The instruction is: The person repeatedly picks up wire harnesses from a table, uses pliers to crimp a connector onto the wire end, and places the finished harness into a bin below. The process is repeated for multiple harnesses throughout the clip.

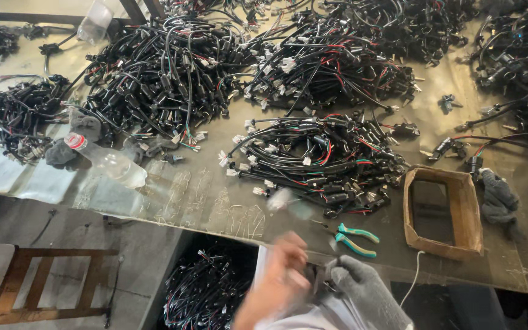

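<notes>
Harnesses lie heaped across the table [215, 201], and we take the open cardboard box [442, 211] as our landmark. Below and left of the box, at the table's near edge, our bare left hand [282, 272] and gloved right hand [362, 287] meet on a small dark connector piece [320, 278]; the left is blurred, so we cannot tell how its fingers close, while the right seems to pinch the piece. Green-handled pliers [355, 239] lie just left of the box, the nearest wire bundle [319, 159] above them. We judge a hurried pull could drop the piece off the edge, or an elbow could sweep the clear bottle [108, 160], far left of the box
</notes>
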Demonstrator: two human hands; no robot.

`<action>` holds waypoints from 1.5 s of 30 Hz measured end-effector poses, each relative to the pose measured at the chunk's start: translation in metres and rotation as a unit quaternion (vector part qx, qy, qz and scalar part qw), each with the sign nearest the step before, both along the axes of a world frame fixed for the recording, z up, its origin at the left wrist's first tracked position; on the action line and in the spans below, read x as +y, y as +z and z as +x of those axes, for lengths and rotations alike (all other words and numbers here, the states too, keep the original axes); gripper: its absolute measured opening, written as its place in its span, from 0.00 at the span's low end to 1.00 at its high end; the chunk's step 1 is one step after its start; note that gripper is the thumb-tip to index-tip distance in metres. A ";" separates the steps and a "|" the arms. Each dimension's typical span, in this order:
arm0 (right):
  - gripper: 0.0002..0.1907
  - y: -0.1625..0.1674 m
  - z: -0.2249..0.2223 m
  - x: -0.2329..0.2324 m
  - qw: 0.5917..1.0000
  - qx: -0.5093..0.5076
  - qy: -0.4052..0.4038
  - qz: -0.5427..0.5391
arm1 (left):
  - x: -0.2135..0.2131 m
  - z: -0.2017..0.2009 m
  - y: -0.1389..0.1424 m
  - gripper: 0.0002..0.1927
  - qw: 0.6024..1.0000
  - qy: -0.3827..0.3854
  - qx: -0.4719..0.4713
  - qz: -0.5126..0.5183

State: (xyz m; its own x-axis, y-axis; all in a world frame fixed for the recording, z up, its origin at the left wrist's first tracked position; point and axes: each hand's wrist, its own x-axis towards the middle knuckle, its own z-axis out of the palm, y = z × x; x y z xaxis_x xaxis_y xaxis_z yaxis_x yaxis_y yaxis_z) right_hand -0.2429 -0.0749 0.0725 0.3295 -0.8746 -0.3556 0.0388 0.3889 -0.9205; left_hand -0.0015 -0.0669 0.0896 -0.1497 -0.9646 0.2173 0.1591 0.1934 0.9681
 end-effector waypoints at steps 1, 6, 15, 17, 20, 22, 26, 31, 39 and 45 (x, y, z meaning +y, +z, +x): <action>0.11 -0.006 0.003 0.001 0.999 -0.030 -0.031 0.015 | 0.017 -0.009 -0.011 0.22 0.960 -0.030 -0.188 -0.206; 0.09 -0.026 0.017 0.016 0.993 0.031 -0.072 -0.088 | 0.036 -0.024 -0.064 0.11 0.959 -0.116 0.051 0.253; 0.17 -0.024 0.022 0.019 0.978 0.100 -0.046 -0.175 | 0.036 -0.029 -0.053 0.09 0.949 -0.112 0.007 0.295; 0.16 -0.028 0.023 0.018 0.984 0.075 -0.064 -0.149 | 0.033 -0.030 -0.052 0.11 0.954 -0.117 0.021 0.274; 0.16 -0.038 0.019 0.019 0.987 0.087 -0.068 -0.120 | 0.028 -0.027 -0.060 0.13 0.962 -0.126 0.049 0.236; 0.16 -0.046 0.015 0.021 0.986 0.102 -0.068 -0.111 | 0.025 -0.026 -0.069 0.13 0.927 -0.170 0.171 0.288; 0.16 -0.057 0.013 0.026 0.974 0.166 -0.113 -0.107 | 0.029 -0.033 -0.077 0.11 0.948 -0.145 0.135 0.250; 0.15 -0.067 0.012 0.033 0.934 0.306 -0.123 -0.136 | 0.033 -0.035 -0.071 0.10 0.981 -0.115 -0.084 0.131; 0.12 -0.089 0.010 0.024 0.992 0.105 -0.071 -0.019 | 0.028 -0.040 -0.081 0.10 0.968 -0.141 0.049 0.202; 0.16 -0.054 -0.003 0.016 0.975 0.218 0.004 0.031 | 0.035 -0.045 -0.059 0.15 0.969 -0.036 -0.244 0.021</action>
